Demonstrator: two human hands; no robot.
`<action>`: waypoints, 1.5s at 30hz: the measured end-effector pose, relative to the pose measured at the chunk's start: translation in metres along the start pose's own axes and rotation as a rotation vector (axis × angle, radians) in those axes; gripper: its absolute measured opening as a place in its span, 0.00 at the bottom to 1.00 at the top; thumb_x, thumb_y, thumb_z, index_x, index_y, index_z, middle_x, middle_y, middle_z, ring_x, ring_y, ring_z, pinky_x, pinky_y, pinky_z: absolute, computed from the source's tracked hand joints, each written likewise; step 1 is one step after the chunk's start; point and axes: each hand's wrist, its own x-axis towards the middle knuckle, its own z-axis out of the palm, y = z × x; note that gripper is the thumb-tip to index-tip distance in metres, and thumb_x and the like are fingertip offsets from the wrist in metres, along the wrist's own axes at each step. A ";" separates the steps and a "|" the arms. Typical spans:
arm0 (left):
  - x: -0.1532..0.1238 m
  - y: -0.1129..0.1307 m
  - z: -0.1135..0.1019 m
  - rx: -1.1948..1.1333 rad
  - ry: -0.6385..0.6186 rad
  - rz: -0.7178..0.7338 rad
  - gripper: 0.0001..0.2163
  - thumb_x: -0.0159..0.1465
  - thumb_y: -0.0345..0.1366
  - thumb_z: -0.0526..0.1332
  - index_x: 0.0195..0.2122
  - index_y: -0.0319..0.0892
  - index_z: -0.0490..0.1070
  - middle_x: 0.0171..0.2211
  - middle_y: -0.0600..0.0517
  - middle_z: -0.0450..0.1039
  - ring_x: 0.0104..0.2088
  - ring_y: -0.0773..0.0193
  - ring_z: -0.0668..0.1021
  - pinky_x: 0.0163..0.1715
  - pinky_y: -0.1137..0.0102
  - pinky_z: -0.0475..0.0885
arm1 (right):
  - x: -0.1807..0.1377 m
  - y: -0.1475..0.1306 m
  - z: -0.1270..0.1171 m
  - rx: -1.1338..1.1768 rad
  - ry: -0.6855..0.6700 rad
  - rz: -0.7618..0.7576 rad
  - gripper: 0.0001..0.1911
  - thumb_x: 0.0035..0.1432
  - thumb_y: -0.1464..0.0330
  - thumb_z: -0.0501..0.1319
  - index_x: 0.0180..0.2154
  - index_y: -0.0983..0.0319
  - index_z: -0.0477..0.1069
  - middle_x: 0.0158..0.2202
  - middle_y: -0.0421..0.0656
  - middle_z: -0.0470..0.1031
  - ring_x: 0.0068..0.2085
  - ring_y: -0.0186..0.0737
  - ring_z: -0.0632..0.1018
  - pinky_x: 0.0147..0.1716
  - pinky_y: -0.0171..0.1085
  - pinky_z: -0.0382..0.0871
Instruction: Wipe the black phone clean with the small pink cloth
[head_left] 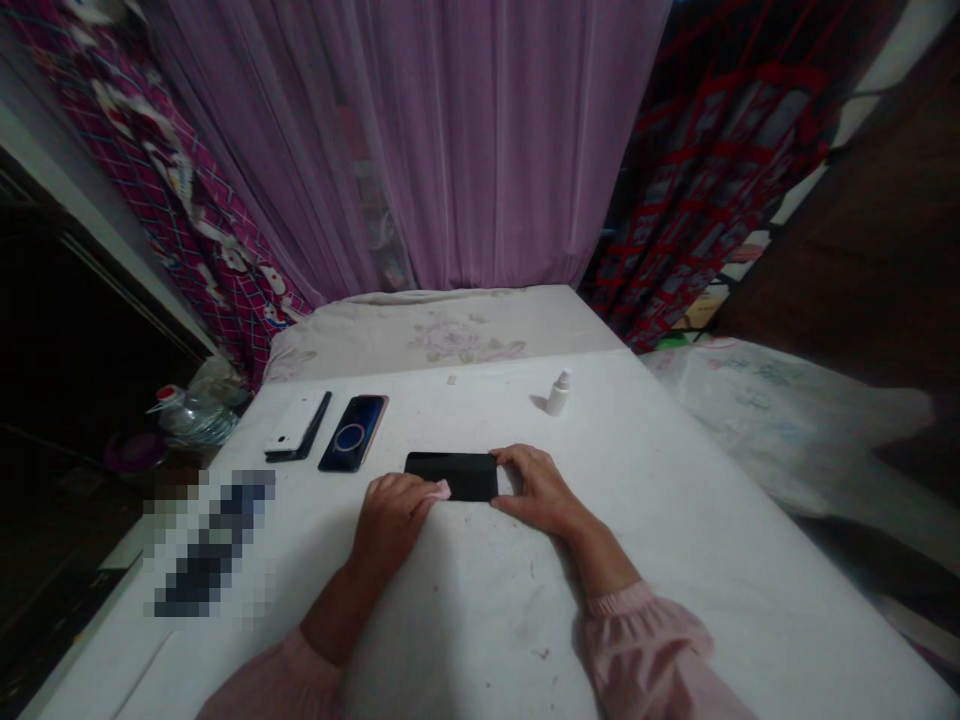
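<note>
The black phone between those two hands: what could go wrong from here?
The right hand holds the black phone only around its right end, so a hard push from the left hand might make it slide on the white sheet.

Little of the pink cloth shows past the left hand, so bare skin might smudge the phone.

The small white bottle stands upright beyond the right hand; a careless reach could tip it.
</note>
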 end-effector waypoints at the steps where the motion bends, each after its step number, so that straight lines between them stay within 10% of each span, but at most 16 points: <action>1: 0.001 -0.006 -0.001 0.020 0.031 -0.030 0.10 0.68 0.37 0.56 0.41 0.53 0.78 0.37 0.54 0.80 0.40 0.58 0.76 0.42 0.63 0.63 | 0.000 0.000 0.000 0.003 0.000 0.003 0.24 0.43 0.68 0.69 0.44 0.57 0.65 0.51 0.45 0.74 0.52 0.50 0.73 0.54 0.50 0.60; 12: 0.043 -0.034 0.001 0.171 0.032 -0.275 0.12 0.68 0.41 0.55 0.40 0.49 0.80 0.37 0.49 0.80 0.41 0.54 0.77 0.40 0.63 0.63 | -0.001 -0.001 0.001 -0.002 0.013 -0.017 0.23 0.45 0.68 0.67 0.44 0.56 0.65 0.52 0.46 0.74 0.53 0.51 0.73 0.53 0.51 0.60; 21: 0.010 -0.042 0.004 0.120 0.103 -0.260 0.12 0.68 0.40 0.55 0.44 0.51 0.79 0.39 0.51 0.80 0.39 0.56 0.77 0.39 0.64 0.64 | -0.002 -0.003 0.002 -0.006 0.011 -0.025 0.19 0.48 0.71 0.64 0.44 0.56 0.66 0.49 0.44 0.75 0.51 0.49 0.73 0.54 0.50 0.60; 34: 0.036 -0.037 0.021 -0.051 0.126 -0.216 0.12 0.68 0.40 0.55 0.43 0.50 0.79 0.37 0.51 0.81 0.38 0.57 0.79 0.39 0.65 0.70 | 0.016 -0.012 -0.022 -0.183 -0.223 0.003 0.38 0.44 0.67 0.69 0.59 0.56 0.65 0.52 0.50 0.71 0.48 0.52 0.74 0.49 0.49 0.68; 45: 0.044 -0.015 0.003 -0.251 0.281 -0.241 0.11 0.68 0.39 0.54 0.41 0.46 0.76 0.37 0.51 0.77 0.37 0.62 0.79 0.37 0.71 0.72 | -0.013 -0.022 0.006 -0.251 0.164 -0.110 0.34 0.50 0.78 0.58 0.59 0.57 0.59 0.49 0.51 0.66 0.48 0.51 0.74 0.44 0.47 0.75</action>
